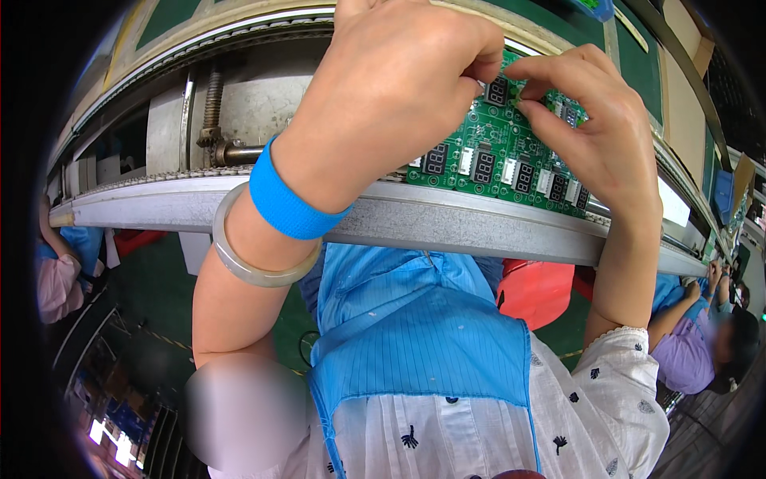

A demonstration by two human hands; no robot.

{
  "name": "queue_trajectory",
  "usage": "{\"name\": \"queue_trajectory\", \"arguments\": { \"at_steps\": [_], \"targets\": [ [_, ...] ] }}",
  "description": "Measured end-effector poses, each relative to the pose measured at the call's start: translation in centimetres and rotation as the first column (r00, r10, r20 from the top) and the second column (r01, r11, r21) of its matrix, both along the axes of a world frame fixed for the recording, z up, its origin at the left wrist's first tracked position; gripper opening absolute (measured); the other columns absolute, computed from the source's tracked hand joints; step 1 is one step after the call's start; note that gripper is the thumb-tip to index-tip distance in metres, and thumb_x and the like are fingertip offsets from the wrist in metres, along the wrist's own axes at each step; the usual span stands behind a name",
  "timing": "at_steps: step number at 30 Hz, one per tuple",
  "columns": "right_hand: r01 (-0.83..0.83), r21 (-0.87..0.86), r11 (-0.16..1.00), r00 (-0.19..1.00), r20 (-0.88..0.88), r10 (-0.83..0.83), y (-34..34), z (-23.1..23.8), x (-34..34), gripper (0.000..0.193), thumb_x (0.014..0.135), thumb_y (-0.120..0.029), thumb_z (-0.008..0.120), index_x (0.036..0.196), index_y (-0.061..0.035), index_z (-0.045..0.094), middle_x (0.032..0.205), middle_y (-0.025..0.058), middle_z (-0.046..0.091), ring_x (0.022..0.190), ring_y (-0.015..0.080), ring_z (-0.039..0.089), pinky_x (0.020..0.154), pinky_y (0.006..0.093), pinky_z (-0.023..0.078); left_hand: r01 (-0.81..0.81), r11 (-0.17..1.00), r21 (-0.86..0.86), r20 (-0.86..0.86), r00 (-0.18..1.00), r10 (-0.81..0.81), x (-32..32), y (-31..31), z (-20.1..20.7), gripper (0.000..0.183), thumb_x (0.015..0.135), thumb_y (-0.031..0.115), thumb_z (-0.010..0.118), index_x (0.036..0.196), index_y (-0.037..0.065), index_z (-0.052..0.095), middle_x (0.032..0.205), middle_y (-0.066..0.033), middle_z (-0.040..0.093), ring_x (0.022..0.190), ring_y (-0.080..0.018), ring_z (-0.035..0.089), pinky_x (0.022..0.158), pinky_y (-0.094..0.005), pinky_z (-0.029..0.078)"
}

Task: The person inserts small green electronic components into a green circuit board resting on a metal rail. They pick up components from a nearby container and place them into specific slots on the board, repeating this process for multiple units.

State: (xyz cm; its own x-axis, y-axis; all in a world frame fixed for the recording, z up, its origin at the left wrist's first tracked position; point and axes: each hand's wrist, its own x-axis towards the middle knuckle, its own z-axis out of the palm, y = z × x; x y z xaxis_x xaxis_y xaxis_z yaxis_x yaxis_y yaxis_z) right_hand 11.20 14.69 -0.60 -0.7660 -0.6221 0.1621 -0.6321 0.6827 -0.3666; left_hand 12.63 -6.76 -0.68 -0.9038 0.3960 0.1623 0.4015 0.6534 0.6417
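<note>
A green circuit board panel (495, 132) lies on the conveyor rails in front of me, carrying several black digit displays (483, 167) and white connectors (466, 160). Over its left part bends my left hand (403, 92), a blue band and a pale bangle on that arm. Its fingers are curled closed near the upper display; a small whitish bit shows at their tips, too small to name. From the right, my right hand (598, 120) curves its thumb and index finger together over the board's upper middle. Whatever sits between those tips I cannot make out.
A metal rail (479, 227) runs along the near side of the conveyor, close to my blue apron (423, 343). Left of the board are a threaded shaft (212, 104) and metal plates. A red seat (536, 291) is below the rail. Other people sit at both sides.
</note>
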Motion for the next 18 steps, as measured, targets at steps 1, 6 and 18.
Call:
{"name": "queue_trajectory", "arguments": {
  "at_steps": [1,6,18],
  "targets": [
    [0.001,-0.007,1.000,1.000,0.007,-0.001,0.0,0.0,0.0,0.034,0.076,0.002,0.074,0.108,-0.0069,0.076,0.086,0.0062,0.070,0.089,0.0231,0.065,0.081,0.0357,0.052,-0.001,1.000,0.001,-0.002,1.000,0.001,0.0,-0.1,-0.2,0.007,0.084,0.006,0.063,0.082,0.008,0.069,0.078,-0.0099,0.068,0.088,-0.0322,0.061,0.085,-0.0454,0.036],
    [0.013,-0.026,1.000,0.999,0.034,-0.012,0.1,0.0,0.0,0.031,0.077,0.001,0.072,0.107,-0.0054,0.075,0.085,0.0073,0.070,0.089,0.0234,0.065,0.080,0.0354,0.052,0.006,1.000,-0.008,-0.005,1.000,-0.006,-0.5,-0.2,-1.4,0.005,0.085,0.008,0.066,0.082,0.009,0.070,0.078,-0.0087,0.069,0.088,-0.0310,0.061,0.085,-0.0447,0.036],
    [0.039,-0.027,0.999,0.998,0.040,-0.038,0.1,-0.1,0.2,0.029,0.077,-0.001,0.071,0.105,-0.0051,0.075,0.085,0.0074,0.069,0.088,0.0226,0.065,0.080,0.0358,0.052,-0.017,0.998,0.066,-0.076,0.997,0.022,-0.2,-0.3,-1.0,0.004,0.085,0.010,0.070,0.088,0.008,0.073,0.082,-0.0082,0.071,0.088,-0.0307,0.062,0.085,-0.0429,0.038]
  ]
}}
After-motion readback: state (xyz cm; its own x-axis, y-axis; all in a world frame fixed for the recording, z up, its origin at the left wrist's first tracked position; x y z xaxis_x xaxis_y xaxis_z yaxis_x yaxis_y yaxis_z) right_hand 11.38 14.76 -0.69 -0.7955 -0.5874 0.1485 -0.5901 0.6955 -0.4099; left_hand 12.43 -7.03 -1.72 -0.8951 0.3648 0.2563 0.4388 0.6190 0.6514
